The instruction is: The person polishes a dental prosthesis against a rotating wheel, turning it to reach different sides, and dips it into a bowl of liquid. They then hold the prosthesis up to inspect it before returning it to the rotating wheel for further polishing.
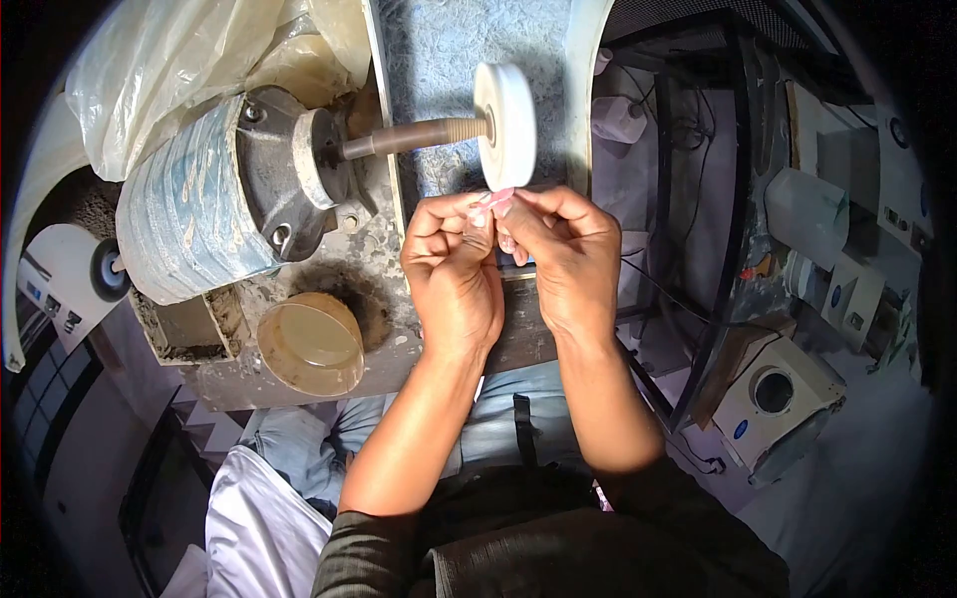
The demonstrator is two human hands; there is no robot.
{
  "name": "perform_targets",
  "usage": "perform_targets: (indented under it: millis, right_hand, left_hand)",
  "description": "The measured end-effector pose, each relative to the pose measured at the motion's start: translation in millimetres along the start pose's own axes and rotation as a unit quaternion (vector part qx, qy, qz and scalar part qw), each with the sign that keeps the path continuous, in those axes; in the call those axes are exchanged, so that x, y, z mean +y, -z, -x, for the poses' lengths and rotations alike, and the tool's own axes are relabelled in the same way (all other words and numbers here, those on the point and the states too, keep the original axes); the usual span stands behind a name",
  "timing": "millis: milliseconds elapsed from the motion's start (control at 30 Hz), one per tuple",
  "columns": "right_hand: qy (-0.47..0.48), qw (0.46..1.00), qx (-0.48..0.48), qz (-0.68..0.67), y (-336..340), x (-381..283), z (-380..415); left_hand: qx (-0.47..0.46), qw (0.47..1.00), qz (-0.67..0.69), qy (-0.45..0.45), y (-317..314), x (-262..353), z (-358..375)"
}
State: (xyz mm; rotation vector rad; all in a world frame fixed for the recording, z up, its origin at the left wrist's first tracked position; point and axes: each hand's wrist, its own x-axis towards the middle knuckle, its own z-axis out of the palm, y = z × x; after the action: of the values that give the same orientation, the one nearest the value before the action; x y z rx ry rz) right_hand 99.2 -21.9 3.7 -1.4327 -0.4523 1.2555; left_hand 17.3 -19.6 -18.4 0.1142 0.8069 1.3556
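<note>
Between the fingertips of both hands is a small pink piece [501, 198] that looks like part of a denture; my fingers cover most of it. My left hand [454, 269] pinches it from the left, and my right hand [573, 254] grips it from the other side. Its upper edge meets, or very nearly meets, the bottom of a white polishing wheel [513, 125]. The wheel sits on the threaded end of a spindle [414, 138], which comes out of a motor [214, 189] wrapped in stained blue-white covering.
A tub of cloudy liquid [311, 344] stands on the dirty bench left of my forearms, beside a square tray [186, 329]. Behind the wheel is a blue-lined trough [429, 60]. Plastic sheeting [189, 70] hangs at upper left. A black metal frame [718, 249] stands right.
</note>
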Motion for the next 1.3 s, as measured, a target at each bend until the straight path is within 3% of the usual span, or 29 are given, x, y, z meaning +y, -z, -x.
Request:
perform_targets:
  millis: [333,600,700,800,1300]
  right_hand:
    - [-0.02,0.999,0.004,-0.026,-2,5,-4]
    - [-0.037,0.999,0.039,0.007,-5,-2,-9]
    - [-0.016,1.0,0.021,0.005,-5,-3,-8]
    - [-0.032,0.999,0.028,-0.009,-6,-8,-6]
    - [-0.027,1.0,-0.015,0.003,1,-4,-11]
  left_hand:
    - [-0.01,0.999,-0.036,-0.003,3,1,-5]
    - [0.051,0.994,0.004,0.093,-6,4,-9]
    - [0.081,0.992,0.004,0.098,-13,12,-4]
    - [0.044,0.994,0.0,0.097,-11,12,-3]
    - [0.051,0.995,-0.013,0.081,-6,6,-4]
